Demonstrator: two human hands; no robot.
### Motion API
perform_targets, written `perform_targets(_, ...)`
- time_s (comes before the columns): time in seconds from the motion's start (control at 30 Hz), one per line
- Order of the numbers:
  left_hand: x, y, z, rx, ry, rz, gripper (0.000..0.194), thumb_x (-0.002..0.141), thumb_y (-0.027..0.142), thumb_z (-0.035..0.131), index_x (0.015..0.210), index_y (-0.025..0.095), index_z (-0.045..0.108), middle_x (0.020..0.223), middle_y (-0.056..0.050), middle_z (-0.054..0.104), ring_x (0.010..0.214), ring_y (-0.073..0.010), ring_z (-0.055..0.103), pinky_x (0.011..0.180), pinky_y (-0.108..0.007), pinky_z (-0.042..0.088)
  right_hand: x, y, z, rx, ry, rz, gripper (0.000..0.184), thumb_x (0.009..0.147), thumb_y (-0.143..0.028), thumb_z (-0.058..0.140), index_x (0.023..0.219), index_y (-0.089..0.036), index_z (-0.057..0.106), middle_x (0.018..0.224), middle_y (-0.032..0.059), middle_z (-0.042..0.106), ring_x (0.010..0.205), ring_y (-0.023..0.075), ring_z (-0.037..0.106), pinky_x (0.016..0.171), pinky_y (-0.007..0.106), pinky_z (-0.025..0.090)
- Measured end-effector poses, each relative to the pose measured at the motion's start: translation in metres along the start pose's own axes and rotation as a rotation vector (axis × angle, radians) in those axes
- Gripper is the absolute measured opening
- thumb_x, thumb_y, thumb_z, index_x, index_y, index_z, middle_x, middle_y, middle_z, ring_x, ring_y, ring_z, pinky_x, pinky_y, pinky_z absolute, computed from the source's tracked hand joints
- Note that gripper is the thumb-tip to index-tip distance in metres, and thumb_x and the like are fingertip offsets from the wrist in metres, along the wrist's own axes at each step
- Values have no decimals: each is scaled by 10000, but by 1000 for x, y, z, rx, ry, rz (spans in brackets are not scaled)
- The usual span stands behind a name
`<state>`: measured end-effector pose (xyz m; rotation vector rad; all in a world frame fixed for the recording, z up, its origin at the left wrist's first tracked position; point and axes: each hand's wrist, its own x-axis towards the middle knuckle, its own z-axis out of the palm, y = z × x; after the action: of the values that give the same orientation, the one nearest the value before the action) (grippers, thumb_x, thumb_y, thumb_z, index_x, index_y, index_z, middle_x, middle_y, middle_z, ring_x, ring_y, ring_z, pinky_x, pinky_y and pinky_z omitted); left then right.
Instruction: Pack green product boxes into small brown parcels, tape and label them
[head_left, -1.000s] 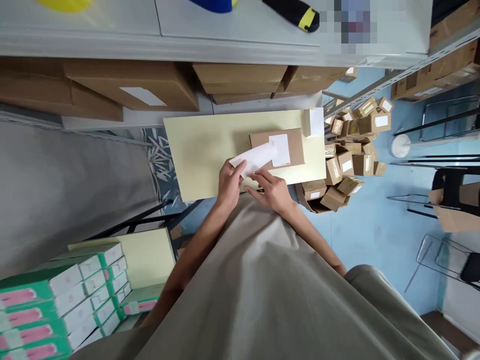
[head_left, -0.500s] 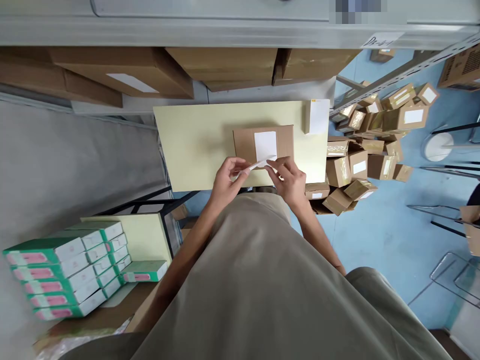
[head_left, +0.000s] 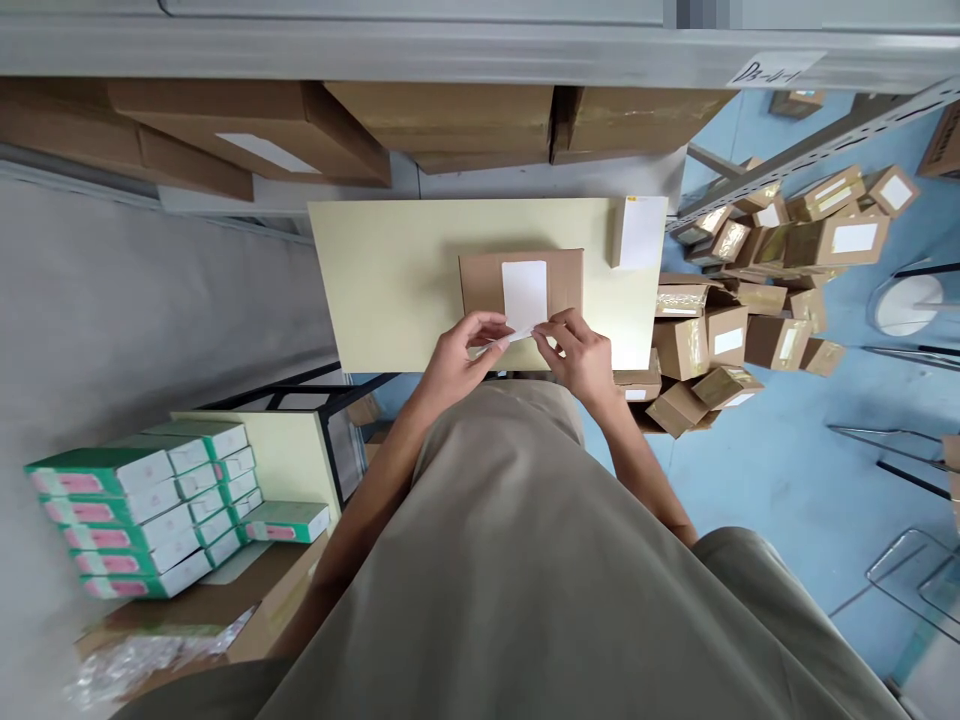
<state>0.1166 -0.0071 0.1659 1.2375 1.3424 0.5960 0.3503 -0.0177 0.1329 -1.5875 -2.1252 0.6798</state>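
- Green-and-white cartons (head_left: 146, 500) stand stacked at the near left, well apart from the hands.
- The pale yellow tabletop (head_left: 390, 285) lies across the middle, beyond the person's body.
- The left hand (head_left: 459, 358) pinches the left part of a white paper slip (head_left: 519, 336); a light hold should avoid creasing it.
- The slip spans the hands at the near side of a brown box (head_left: 481, 288); whether they touch cannot be told. Even tension would probably serve best.
- The right hand (head_left: 585, 358) pinches the slip's right end; small finger movements suit thin paper.
- A white box (head_left: 643, 235) stands at the tabletop's far right.
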Motion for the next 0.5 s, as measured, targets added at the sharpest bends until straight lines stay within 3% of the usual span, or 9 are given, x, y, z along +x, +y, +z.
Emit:
perform_targets(0.27, 3, -3, -1, -13, -25, 30, 352, 1022, 459, 744, 1299, 245, 706, 1262, -106, 837, 1218, -264, 794, 1141, -450, 619, -4, -3, -5, 36, 17, 60, 321, 1216, -422, 500, 1248, -242, 765, 1083, 55, 788, 709, 122, 702, 635, 265, 533)
perform_targets(0.4, 2, -6, -1, 10, -33, 43, 384, 1042, 508, 726, 1326, 250, 706, 1306, -111, 823, 1257, -273, 782, 1168, -457, 608, -3, -2, -6, 72, -17, 62, 309, 1194, -378, 521, 1133, -235, 787, 1116, 63, 786, 687, 116, 671, 616, 276, 503)
perform_targets(0.5, 6, -14, 1, 100, 115, 84, 512, 1008, 544, 786, 1423, 265, 678, 1549, -140, 706, 1517, -323, 635, 1270, -492, 528, -2, -7, -6, 198, -24, 94, 296, 1163, -397, 564, 1056, -235, 787, 1092, 53, 787, 649, 109, 631, 617, 288, 497)
